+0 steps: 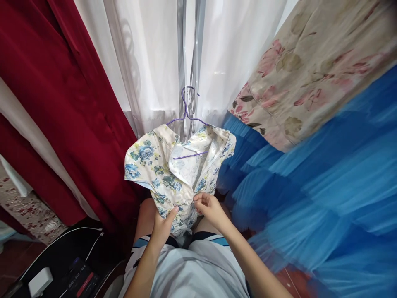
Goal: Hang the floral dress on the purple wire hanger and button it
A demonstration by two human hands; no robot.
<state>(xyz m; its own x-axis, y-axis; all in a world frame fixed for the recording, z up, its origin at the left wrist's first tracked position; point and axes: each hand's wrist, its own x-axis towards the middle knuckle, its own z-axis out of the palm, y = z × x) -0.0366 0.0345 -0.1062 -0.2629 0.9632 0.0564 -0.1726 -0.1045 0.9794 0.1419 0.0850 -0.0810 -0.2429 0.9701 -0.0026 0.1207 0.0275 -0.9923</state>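
A cream short-sleeved garment printed with blue flowers hangs from a purple wire hanger, its crossed neckline facing me. Its lower part is bunched over my lap, so I cannot tell whether it is a blouse or a dress. My left hand grips the garment's lower left side, thumb on top and fingers hidden behind the cloth. Where the two front edges meet below the neckline, my right hand pinches the fabric between closed fingertips. Any small thing in that pinch is too small to make out.
White curtains and grey straps hang ahead. Red cloth drapes at left; a pink-flowered fabric and blue tulle fill the right. At lower left, a black surface carries a phone, white charger and cable.
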